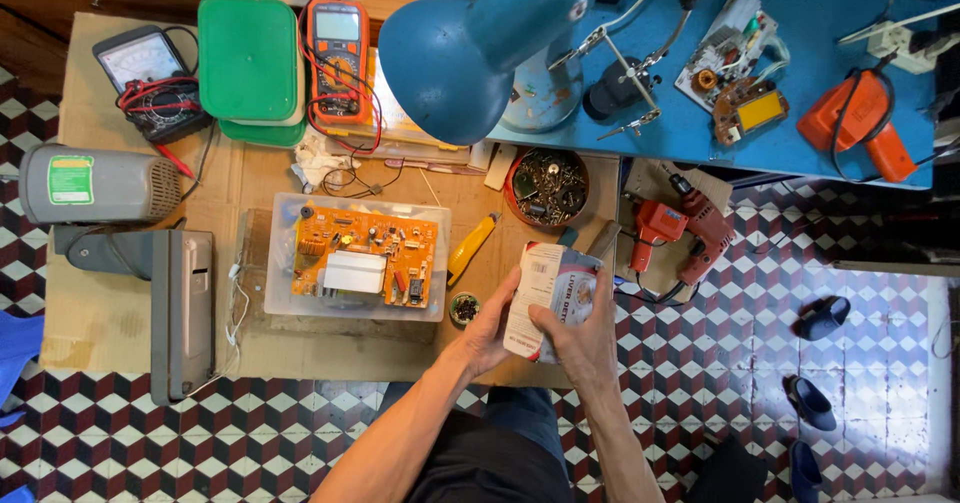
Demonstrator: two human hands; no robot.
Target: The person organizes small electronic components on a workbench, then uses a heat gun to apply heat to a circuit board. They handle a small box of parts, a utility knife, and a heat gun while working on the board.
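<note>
Cardboard-covered bench (120, 333) over tiled floor. Both hands clasp a small printed box (545, 298), long axis upright: left hand (492, 328) on its left edge, right hand (580, 338) wrapping the lower right. Circuit board (365, 258) lies left of the grip.

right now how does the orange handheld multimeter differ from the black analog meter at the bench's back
The orange handheld multimeter is tall and narrow with a small rectangular screen; the black analog meter is squatter, with a wide white dial face. Red leads loop around the orange one but lie coiled on top of the black one. Both lie face up.
</note>
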